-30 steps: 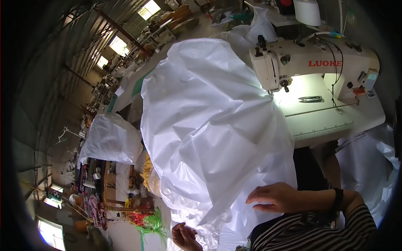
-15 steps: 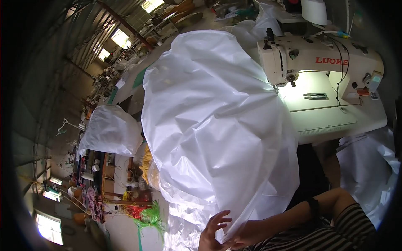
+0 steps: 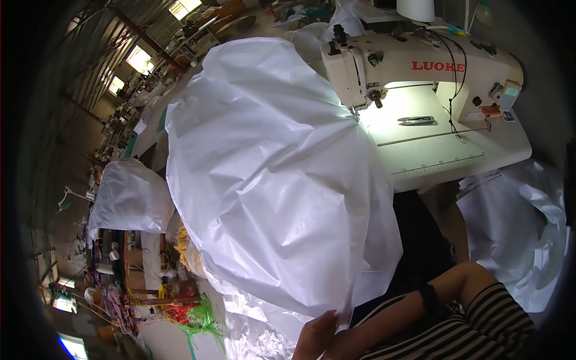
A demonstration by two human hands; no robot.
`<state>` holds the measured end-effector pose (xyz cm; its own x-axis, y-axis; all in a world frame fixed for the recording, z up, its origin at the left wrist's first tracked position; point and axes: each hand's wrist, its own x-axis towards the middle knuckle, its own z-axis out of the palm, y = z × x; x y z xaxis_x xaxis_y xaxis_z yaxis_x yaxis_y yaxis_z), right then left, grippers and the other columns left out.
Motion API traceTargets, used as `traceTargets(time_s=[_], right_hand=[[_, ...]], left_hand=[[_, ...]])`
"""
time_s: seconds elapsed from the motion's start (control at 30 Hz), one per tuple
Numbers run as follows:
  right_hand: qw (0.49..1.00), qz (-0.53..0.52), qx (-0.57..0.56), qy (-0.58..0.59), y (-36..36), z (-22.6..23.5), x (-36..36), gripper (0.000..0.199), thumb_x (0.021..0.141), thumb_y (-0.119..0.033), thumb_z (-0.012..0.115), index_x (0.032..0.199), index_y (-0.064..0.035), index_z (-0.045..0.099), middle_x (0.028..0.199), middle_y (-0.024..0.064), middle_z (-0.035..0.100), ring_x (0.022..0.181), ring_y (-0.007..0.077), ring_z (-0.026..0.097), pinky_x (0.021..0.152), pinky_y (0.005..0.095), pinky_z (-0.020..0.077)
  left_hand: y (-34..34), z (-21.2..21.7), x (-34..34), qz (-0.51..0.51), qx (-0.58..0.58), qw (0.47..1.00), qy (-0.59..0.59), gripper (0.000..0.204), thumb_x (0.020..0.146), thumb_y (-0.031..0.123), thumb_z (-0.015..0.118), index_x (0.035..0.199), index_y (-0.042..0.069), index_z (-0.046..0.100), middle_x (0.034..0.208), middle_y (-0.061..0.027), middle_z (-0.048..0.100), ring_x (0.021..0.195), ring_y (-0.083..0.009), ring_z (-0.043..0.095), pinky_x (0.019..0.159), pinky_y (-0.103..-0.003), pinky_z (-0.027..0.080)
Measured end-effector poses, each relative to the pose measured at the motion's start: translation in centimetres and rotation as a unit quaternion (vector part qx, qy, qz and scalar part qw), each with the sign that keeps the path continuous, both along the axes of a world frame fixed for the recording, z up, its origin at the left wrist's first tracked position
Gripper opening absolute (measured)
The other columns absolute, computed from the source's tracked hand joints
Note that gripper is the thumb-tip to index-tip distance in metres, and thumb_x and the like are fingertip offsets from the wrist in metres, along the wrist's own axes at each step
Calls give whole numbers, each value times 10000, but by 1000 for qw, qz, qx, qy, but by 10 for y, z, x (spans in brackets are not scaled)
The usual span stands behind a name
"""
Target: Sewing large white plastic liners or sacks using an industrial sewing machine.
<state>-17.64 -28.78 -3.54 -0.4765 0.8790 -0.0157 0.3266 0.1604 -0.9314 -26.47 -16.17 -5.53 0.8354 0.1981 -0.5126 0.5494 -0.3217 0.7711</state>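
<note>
A large white plastic-like sheet (image 3: 270,198) spreads, crumpled, from the sewing machine (image 3: 414,66) down toward me. Its far right edge lies under the needle area. At the lower edge of the view, my left hand (image 3: 315,337) is closed on the near corner of the sheet, with the fingertips at its edge. My right forearm, wearing a dark wristband, reaches in from the right, and my right hand (image 3: 343,349) is beside the left one. The right fingers are hidden behind the left hand and cut off by the view's edge.
Thread snips (image 3: 416,120) lie on the lit machine bed (image 3: 438,162). More white sheets (image 3: 510,222) are heaped at the right. A white bundle (image 3: 132,195) stands at the left, above green strips (image 3: 205,315) and coloured cords. Shiny clear film (image 3: 258,324) lies below the sheet.
The view has shifted, so the machine and sheet appear further left. My left hand's fingers were spread near the sheet's corner and are now closed on it.
</note>
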Motion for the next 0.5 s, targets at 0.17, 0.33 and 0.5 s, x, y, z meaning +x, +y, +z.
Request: traceTargets(time_s=[0.17, 0.33, 0.5], right_hand=[[999, 20, -31, -13, -4, -38, -22, 384, 889, -407, 585, 1205, -194, 637, 893, 87, 714, 866, 298, 676, 754, 451, 520], [999, 42, -6, -5, -2, -39, -24, 357, 886, -386, 583, 1192, -217, 652, 930, 46, 719, 893, 267, 674, 763, 430, 523], [997, -27, 64, -42, -19, -27, -21, 332, 875, -348, 579, 1162, -208, 669, 940, 49, 718, 901, 264, 673, 777, 436, 520]], left_hand=[[1, 66, 20, -152, 58, 987, -12, 152, 902, 23, 630, 1024, -46, 688, 978, -177, 717, 882, -249, 708, 734, -320, 553], [-2, 59, 20, -148, -26, 989, 13, 237, 942, 77, 633, 1140, -54, 643, 944, -144, 715, 845, -183, 668, 756, -282, 536], [-1, 57, 6, -46, -105, 993, -3, 275, 965, 94, 617, 1199, -50, 606, 926, -125, 713, 869, -148, 643, 767, -277, 532]])
